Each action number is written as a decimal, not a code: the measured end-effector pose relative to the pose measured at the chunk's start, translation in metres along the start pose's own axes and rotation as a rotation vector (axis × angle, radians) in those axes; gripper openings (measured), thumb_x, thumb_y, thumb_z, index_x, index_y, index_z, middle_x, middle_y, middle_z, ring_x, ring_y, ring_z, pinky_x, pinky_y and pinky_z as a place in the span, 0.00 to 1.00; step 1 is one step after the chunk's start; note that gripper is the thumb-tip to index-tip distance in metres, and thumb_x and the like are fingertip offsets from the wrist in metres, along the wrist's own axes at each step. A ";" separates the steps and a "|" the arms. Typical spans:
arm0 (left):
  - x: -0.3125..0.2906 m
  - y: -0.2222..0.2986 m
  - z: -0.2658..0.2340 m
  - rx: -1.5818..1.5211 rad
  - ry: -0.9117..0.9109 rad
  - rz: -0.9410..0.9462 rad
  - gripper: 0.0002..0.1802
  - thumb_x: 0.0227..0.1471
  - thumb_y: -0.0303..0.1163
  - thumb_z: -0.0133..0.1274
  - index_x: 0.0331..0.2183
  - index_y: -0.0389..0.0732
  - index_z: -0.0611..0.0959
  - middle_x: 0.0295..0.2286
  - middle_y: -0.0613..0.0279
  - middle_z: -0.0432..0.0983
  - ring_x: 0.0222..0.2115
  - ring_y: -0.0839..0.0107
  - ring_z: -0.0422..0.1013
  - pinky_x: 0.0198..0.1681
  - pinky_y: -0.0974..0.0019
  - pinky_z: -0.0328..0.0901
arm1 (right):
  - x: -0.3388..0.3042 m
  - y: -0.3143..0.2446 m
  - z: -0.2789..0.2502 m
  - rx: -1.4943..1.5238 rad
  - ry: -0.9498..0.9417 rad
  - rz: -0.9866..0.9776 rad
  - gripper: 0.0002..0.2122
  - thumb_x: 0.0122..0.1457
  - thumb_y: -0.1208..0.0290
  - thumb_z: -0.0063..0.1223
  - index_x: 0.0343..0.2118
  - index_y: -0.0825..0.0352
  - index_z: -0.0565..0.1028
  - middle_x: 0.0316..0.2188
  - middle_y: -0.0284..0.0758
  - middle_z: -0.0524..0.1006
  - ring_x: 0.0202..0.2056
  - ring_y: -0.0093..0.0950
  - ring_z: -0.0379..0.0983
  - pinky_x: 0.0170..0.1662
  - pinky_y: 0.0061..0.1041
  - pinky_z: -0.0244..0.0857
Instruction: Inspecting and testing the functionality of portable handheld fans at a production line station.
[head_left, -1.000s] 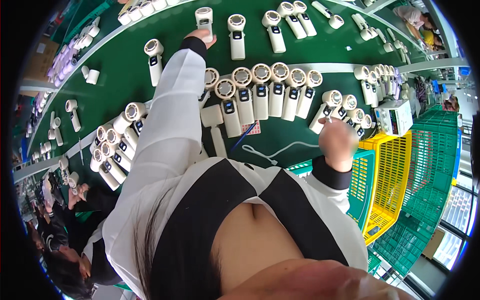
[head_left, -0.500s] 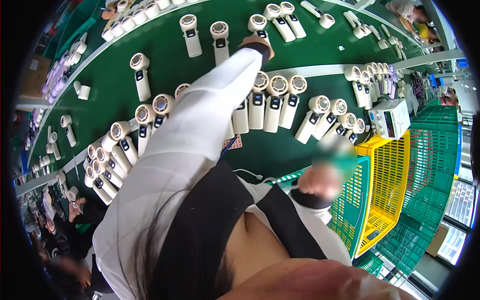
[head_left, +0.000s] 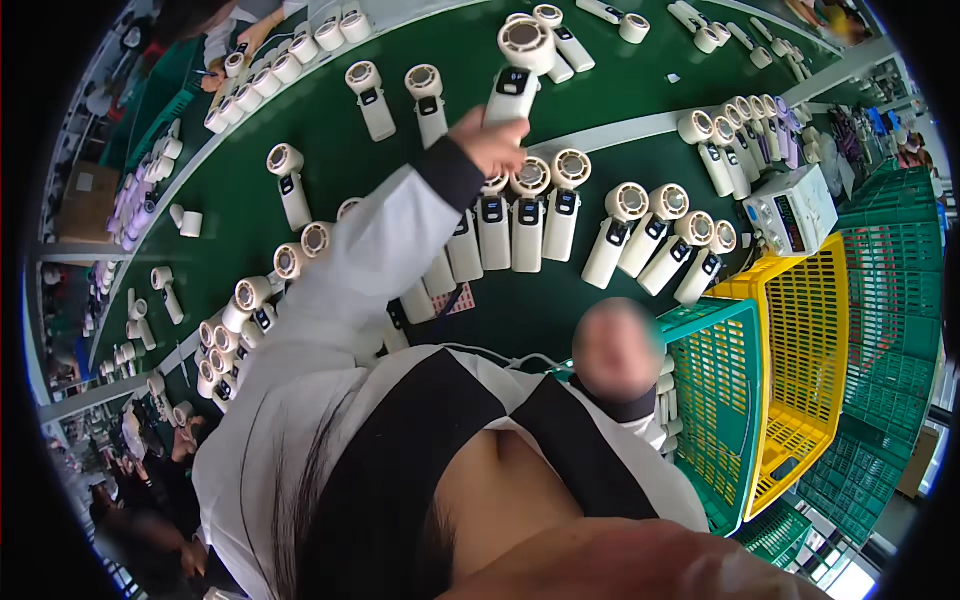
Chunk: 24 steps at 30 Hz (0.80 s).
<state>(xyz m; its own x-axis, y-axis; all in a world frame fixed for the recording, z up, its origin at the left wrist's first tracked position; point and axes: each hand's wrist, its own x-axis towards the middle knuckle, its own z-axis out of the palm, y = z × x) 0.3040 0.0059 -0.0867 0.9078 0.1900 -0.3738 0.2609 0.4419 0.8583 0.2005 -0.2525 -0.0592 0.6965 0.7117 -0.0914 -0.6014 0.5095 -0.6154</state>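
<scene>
Overhead, seen from a head-worn camera looking down, a person in a white jacket with black panels stands at a long green table (head_left: 560, 320) covered with white handheld fans. The left hand (head_left: 492, 140) reaches far across the table, arm fully stretched, and its fingers are wrapped around the handle of one white handheld fan (head_left: 516, 72), gripping it near the base. That fan is raised above the table's far half, its round head pointing toward the far edge and its dark button panel facing up.

The right hand (head_left: 618, 350) hangs close to the body, over the near edge of the table beside a green plastic crate (head_left: 722, 400). It is blurred, so whether its fingers are curled or loose cannot be told, and nothing can be seen in it.

Just below the left hand, a row of fans (head_left: 560, 215) lies side by side along the middle of the table, heads toward a pale strip that runs across it. More fans (head_left: 235, 325) crowd the table's left end, and two single fans (head_left: 400, 98) lie apart to the left of the held one. A yellow crate (head_left: 815, 340) sits to the right of the green one, with a small white box-shaped device (head_left: 790, 208) on the table's right end near it. Stacked green crates (head_left: 890, 300) stand beyond the right edge.
</scene>
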 end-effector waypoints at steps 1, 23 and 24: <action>-0.044 -0.002 0.000 0.119 -0.061 0.104 0.19 0.39 0.22 0.46 0.38 0.38 0.64 0.21 0.55 0.67 0.14 0.70 0.64 0.14 0.73 0.60 | 0.011 0.001 0.008 -0.092 0.017 -0.030 0.15 0.57 0.64 0.36 0.34 0.74 0.68 0.09 0.30 0.63 0.07 0.16 0.45 0.11 0.13 0.42; -0.311 -0.010 -0.033 -0.007 -0.109 0.559 0.25 0.34 0.16 0.32 0.42 0.29 0.59 0.20 0.54 0.68 0.11 0.70 0.64 0.14 0.76 0.60 | 0.032 0.061 0.169 -0.664 -0.305 -0.458 0.18 0.56 0.66 0.36 0.47 0.70 0.58 0.35 0.38 0.67 0.27 0.18 0.61 0.29 0.12 0.55; -0.315 -0.010 -0.033 -0.060 -0.136 0.556 0.26 0.34 0.16 0.32 0.43 0.29 0.59 0.21 0.54 0.68 0.11 0.70 0.64 0.14 0.76 0.60 | 0.030 0.061 0.172 -0.630 -0.333 -0.449 0.17 0.56 0.70 0.37 0.48 0.69 0.57 0.36 0.38 0.66 0.27 0.18 0.60 0.30 0.12 0.55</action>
<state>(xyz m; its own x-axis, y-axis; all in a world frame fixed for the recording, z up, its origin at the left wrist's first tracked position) 0.0045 -0.0290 0.0110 0.9383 0.2952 0.1802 -0.2833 0.3572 0.8900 0.1177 -0.1167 0.0357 0.6063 0.6614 0.4415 0.1049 0.4838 -0.8689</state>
